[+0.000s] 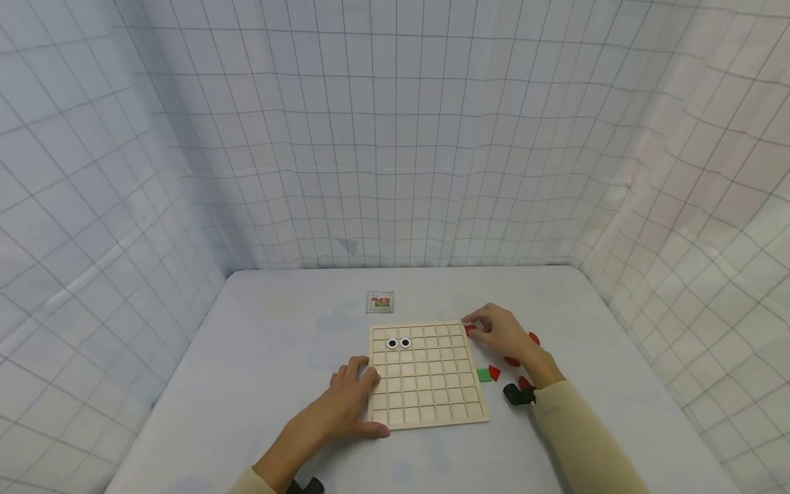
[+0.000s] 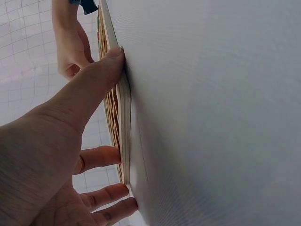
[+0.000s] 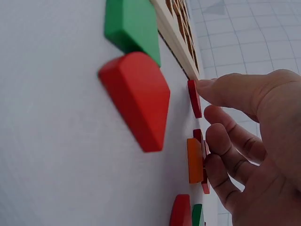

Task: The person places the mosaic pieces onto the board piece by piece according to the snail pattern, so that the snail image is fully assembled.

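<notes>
A pale wooden grid board (image 1: 426,427) lies on the table, with two round eye pieces (image 1: 398,343) in its upper left cells. My left hand (image 1: 348,405) steadies the board's near left corner, thumb along the near edge and fingers spread against the left side. At the far right corner my right hand (image 1: 498,331) has thumb and forefinger about a red block (image 1: 470,331), which also shows under the thumb in the right wrist view. Its other fingers hang loosely curled. A green square block (image 1: 484,375) and a red pointed block (image 3: 136,99) sit beside the board's right edge.
Behind the board lies a small picture card (image 1: 380,302). More red blocks (image 1: 534,338) are scattered around and under the right forearm, and an orange block (image 3: 194,160) shows in the right wrist view. Grid-patterned cloth (image 1: 395,151) walls surround the white table.
</notes>
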Tool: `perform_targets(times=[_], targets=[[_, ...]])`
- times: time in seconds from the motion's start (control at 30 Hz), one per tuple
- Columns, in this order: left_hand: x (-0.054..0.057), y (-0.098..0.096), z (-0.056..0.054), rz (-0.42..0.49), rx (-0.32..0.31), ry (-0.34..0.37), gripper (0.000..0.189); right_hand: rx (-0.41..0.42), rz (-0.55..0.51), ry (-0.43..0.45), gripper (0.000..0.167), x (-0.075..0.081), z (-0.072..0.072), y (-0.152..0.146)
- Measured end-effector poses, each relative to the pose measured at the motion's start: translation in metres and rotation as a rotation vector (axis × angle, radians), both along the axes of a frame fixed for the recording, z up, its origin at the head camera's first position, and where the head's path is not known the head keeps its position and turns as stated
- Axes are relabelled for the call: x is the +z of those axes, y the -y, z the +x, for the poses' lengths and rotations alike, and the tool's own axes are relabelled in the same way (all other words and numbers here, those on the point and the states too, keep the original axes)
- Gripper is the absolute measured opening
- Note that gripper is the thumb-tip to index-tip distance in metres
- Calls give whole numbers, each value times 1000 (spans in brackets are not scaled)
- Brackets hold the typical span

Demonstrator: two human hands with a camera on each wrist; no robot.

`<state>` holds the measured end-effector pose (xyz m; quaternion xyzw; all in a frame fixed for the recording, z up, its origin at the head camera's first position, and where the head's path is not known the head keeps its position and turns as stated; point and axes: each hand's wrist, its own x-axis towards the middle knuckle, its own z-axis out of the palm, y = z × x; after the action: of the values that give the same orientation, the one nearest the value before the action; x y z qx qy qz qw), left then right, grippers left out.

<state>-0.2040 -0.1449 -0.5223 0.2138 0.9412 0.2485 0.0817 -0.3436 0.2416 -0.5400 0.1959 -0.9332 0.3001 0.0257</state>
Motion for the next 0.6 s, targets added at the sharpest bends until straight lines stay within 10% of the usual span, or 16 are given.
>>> perform_targets(times=[0.6], targets=[[3,1,1,-4,-3,16,85,-20,45,84,30,0,-4,1]])
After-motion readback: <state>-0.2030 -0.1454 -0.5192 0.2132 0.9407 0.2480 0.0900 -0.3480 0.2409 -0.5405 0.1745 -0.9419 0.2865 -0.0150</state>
